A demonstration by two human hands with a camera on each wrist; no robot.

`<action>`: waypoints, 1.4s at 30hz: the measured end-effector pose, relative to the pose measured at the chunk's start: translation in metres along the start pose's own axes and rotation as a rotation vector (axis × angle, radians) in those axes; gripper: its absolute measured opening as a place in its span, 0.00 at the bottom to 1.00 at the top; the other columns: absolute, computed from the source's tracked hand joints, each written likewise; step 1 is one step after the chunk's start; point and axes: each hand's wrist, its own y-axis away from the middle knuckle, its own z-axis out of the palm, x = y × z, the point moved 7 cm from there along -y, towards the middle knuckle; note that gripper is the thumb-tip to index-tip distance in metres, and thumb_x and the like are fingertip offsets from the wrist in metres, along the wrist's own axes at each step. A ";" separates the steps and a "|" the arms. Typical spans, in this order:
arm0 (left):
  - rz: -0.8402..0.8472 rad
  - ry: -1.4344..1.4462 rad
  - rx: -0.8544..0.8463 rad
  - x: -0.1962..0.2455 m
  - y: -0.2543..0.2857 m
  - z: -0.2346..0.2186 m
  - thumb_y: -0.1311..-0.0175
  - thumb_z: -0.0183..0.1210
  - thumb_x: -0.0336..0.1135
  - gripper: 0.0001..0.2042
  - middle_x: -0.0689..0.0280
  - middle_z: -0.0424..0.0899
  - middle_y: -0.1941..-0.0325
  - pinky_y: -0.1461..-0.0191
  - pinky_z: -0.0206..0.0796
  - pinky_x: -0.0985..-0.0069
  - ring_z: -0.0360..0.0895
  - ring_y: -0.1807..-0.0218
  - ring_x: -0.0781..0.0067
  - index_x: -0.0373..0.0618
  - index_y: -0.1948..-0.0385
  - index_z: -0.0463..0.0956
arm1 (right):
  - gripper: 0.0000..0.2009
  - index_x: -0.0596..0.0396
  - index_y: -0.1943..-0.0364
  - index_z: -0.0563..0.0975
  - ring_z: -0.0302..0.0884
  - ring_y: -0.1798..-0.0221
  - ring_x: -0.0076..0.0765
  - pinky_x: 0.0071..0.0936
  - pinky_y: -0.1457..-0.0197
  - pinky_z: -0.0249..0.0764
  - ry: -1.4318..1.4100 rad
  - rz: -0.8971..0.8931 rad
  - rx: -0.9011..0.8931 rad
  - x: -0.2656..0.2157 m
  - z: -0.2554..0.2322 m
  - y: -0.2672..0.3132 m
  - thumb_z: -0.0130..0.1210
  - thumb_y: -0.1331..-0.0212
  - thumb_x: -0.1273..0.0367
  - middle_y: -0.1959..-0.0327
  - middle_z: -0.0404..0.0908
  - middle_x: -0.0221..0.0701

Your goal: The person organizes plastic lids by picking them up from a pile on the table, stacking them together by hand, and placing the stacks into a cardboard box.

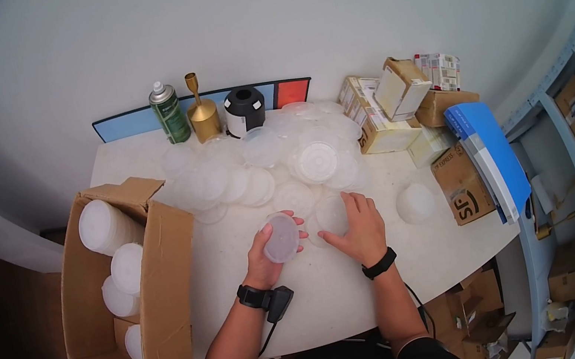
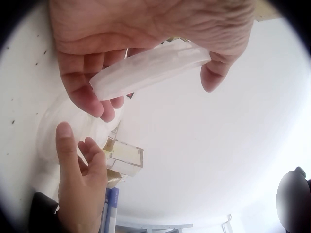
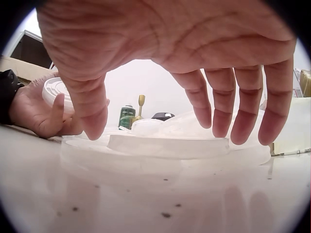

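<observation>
My left hand [image 1: 262,265] holds a round translucent plastic lid [image 1: 281,237] by its edge, tilted above the table. In the left wrist view this lid [image 2: 150,70] shows side-on, between the thumb and the fingers. To its right, my right hand [image 1: 363,231] reaches over more clear lids [image 1: 330,212] lying flat on the table. Seen from the right wrist, its thumb and fingers are spread apart and point down around a lid [image 3: 167,147] on top of another. A wide heap of similar lids [image 1: 227,178] lies beyond both hands.
At left stands an open cardboard box [image 1: 174,295] with stacked lids [image 1: 105,227] inside. A small lid stack [image 1: 415,203] sits right of my right hand. Cartons [image 1: 376,124] and blue folders [image 1: 490,155] line the right side; a spray can [image 1: 169,113] and brass candlestick [image 1: 204,117] stand behind.
</observation>
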 end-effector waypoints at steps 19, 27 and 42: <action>0.008 -0.001 -0.029 0.000 0.000 0.000 0.30 0.29 0.78 0.46 0.58 0.81 0.42 0.50 0.75 0.70 0.81 0.45 0.64 0.42 0.35 0.69 | 0.34 0.61 0.43 0.75 0.73 0.45 0.53 0.44 0.40 0.71 -0.215 -0.079 0.032 -0.007 -0.006 -0.002 0.73 0.56 0.60 0.43 0.74 0.44; -0.016 0.055 0.001 0.001 0.003 0.002 0.28 0.32 0.75 0.42 0.63 0.80 0.41 0.47 0.74 0.68 0.79 0.43 0.68 0.46 0.35 0.70 | 0.33 0.58 0.45 0.76 0.73 0.43 0.52 0.41 0.39 0.71 -0.407 -0.268 0.049 -0.032 -0.015 0.000 0.74 0.58 0.62 0.44 0.75 0.44; 0.011 0.096 -0.048 -0.007 0.000 0.001 0.25 0.28 0.72 0.42 0.59 0.76 0.33 0.25 0.60 0.61 0.71 0.30 0.62 0.40 0.32 0.68 | 0.32 0.57 0.45 0.75 0.75 0.38 0.55 0.43 0.36 0.74 -0.506 -0.516 0.018 -0.070 -0.013 0.010 0.77 0.59 0.68 0.38 0.73 0.46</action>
